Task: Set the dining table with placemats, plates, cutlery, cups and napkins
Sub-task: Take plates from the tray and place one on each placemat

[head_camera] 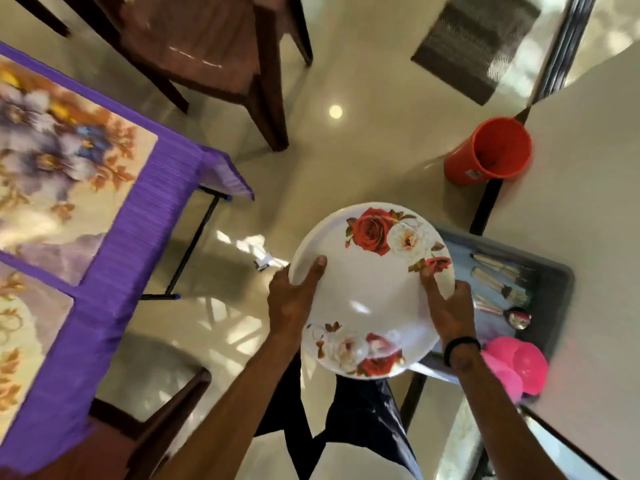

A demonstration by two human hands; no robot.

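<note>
A white plate (pixel 367 289) printed with red and white roses is held in the air over the floor, between the two tables. My left hand (pixel 294 299) grips its left rim, thumb on top. My right hand (pixel 446 306) grips the right rim, thumb on the plate's face. On the left, the dining table wears a purple cloth (pixel 138 216) with two floral placemats (pixel 62 161) on it. On the right, a grey tray (pixel 554 289) holds forks, knives and a spoon (pixel 516 317), with pink cups (pixel 519 368) beside it.
An orange cup (pixel 491 150) stands on the white side table (pixel 588 202) at the right. A dark wooden chair (pixel 207 57) stands beyond the dining table and another chair (pixel 162 417) sits near my legs. A dark mat (pixel 478 43) lies on the glossy floor.
</note>
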